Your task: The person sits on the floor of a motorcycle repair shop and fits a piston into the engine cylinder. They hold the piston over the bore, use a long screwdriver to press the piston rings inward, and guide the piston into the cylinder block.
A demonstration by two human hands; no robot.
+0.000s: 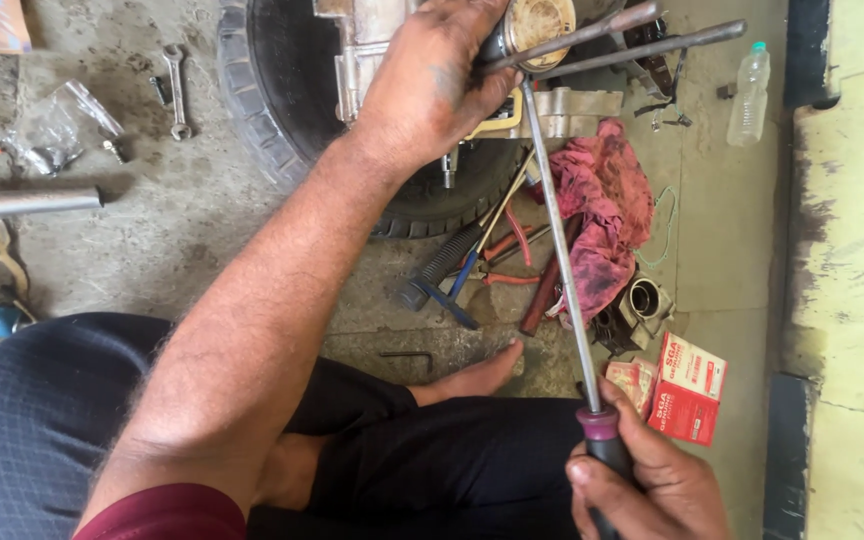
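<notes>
1. Nearest the camera, a person sits low on a workshop floor in dark trousers (42,410), one bare foot (472,378) tucked forward on the concrete.

2. At the lower right, the right hand (652,490) is clamped around the purple-and-black handle of a long screwdriver (560,250); the fingers wrap the grip fully.

3. The screwdriver's shaft runs up and slightly left from that hand, its long axis nearly vertical in the head view, with its tip reaching the metal engine part (552,100) at the top of the frame.

4. The left hand (432,85), at the end of a forearm stretched diagonally across the scene, is closed over that part beside a round rusty-faced piece (540,22). It is the hand at the work; the right stays back at the handle end.

5. Two metal rods (642,35) stick out rightward from the assembly, just beside the left hand.

6. The part rests over a black tyre (282,100). Near it lie a pink rag (607,210), a blue-handled tool (452,290) and red pliers (512,262).

7. Farther off on the stained grey concrete floor (172,230): red-and-white cartons (690,385), a spanner (176,90), a clear plastic bag (52,130) and a plastic bottle (749,92).
</notes>
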